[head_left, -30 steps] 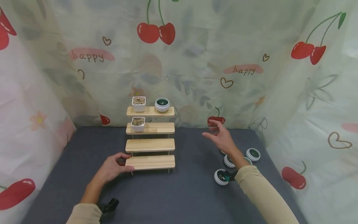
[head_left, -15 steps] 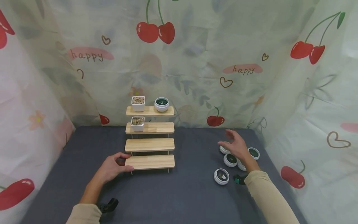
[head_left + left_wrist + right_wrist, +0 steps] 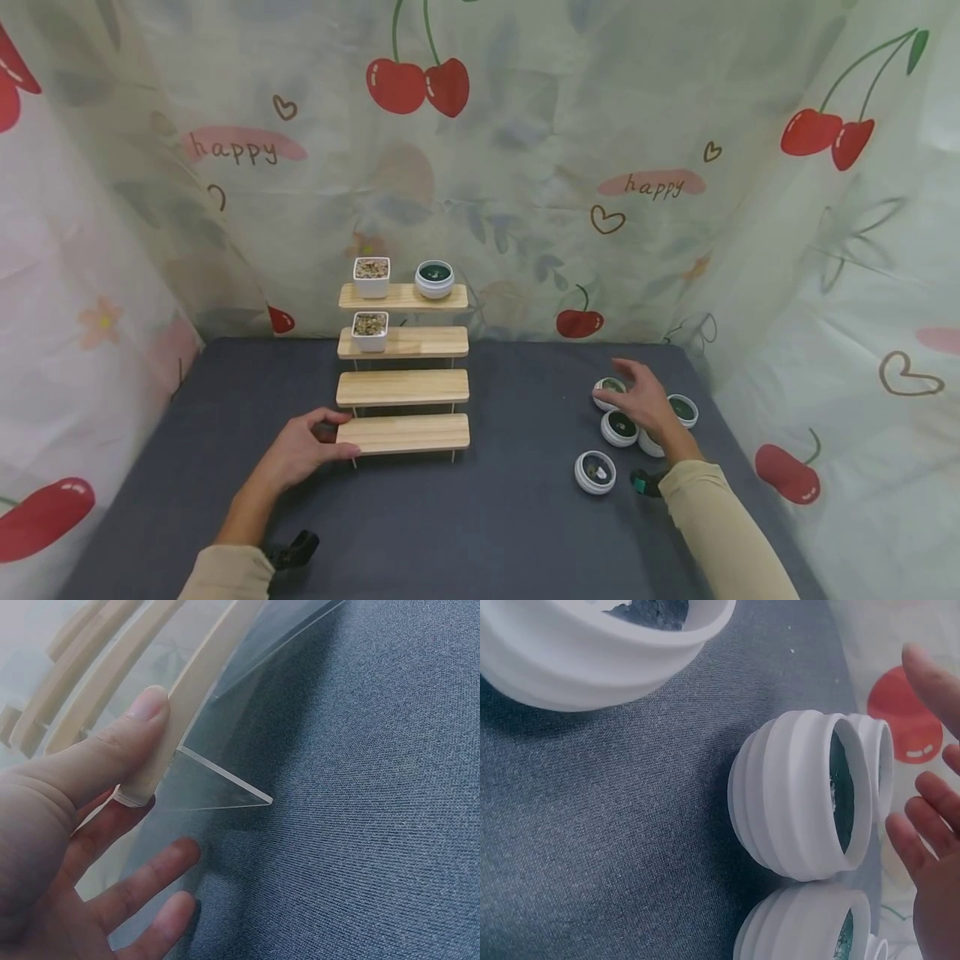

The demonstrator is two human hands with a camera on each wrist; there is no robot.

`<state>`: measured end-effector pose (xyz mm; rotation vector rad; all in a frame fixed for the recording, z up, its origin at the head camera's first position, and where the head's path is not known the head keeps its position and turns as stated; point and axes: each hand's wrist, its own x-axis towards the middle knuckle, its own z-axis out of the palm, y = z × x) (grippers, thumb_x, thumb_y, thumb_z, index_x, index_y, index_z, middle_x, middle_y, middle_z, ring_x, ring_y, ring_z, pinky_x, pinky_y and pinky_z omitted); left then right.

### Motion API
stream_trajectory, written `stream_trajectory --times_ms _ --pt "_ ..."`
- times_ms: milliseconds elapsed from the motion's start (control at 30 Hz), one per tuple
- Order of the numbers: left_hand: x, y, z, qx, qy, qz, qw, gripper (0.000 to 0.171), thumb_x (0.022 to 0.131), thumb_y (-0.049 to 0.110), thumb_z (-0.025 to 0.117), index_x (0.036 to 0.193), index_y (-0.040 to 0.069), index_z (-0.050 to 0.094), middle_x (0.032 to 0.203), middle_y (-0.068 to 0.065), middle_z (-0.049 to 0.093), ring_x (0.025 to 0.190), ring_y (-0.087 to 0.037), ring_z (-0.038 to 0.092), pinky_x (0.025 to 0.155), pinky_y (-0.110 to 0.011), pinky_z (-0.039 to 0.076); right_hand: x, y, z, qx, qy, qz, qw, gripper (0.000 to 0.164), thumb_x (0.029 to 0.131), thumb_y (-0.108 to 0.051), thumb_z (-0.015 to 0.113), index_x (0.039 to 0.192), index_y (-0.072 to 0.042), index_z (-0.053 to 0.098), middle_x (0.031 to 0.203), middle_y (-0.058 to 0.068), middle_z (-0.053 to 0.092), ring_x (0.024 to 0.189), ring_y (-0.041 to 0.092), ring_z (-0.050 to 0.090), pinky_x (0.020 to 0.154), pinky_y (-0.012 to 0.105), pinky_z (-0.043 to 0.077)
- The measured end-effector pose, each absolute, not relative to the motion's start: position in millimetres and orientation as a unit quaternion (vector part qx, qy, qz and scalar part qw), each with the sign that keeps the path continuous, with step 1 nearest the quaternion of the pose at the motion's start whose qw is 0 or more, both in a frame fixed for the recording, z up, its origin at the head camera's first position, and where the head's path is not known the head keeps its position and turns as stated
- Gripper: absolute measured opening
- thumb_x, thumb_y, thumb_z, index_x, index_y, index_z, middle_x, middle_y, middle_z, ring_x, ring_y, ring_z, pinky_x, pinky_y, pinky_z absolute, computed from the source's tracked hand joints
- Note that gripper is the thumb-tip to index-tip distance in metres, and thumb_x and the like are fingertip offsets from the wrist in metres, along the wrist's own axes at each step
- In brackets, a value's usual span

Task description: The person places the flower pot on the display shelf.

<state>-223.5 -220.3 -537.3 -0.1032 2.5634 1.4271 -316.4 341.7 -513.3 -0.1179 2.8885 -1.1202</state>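
My left hand [image 3: 296, 454] pinches the left end of the lowest board [image 3: 405, 434] of a tiered wooden display stand. In the left wrist view its thumb [image 3: 146, 712] lies on top of the wood, with a finger curled beneath the end. My right hand [image 3: 647, 404], thumb and fingers apart, hovers over several round white ribbed pots at the right. Its fingertips are right by the rearmost pot [image 3: 609, 385]. Close in front stands another pot [image 3: 620, 428] with a dark green inside; one more is partly hidden under the wrist.
Two square white pots of pebbles, one on the top board [image 3: 372, 279] and one on the second [image 3: 370, 332], stand at the left. A round pot [image 3: 435, 279] shares the top board. Another pot [image 3: 595, 472] sits nearer the front. A printed curtain [image 3: 510, 167] surrounds the dark cloth.
My right hand has moved right and down from beside the stand to the rearmost round pot. The left hand keeps its place on the lowest board.
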Motion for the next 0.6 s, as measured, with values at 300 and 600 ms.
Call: stream_trajectory --times_ms 300,600 --pt "-223.1 -219.8 -537.9 -0.039 0.868 0.483 0.105 0.072 0.072 0.041 0.093 0.129 0.007 0.065 0.117 -0.015 0.072 0.092 -0.018 0.069 0.073 -0.030 0.051 -318.0 343.9 -515.8 -0.039 0.944 -0.325 0.037 0.084 0.089 -0.034 0.079 0.152 0.005 0.038 0.154 0.032 0.039 0.144 0.049 0.036 0.117 0.062 0.029" --pt "-222.8 -220.4 -536.5 -0.040 0.870 0.480 0.104 0.073 0.071 0.041 0.093 0.130 0.008 0.065 0.113 -0.014 0.073 0.090 -0.018 0.068 0.073 -0.031 0.051 -318.9 342.1 -519.5 -0.014 0.947 -0.310 0.082 0.082 0.091 -0.035 0.077 0.150 0.007 0.039 0.149 0.033 0.046 0.134 0.047 0.048 0.110 0.060 0.039"
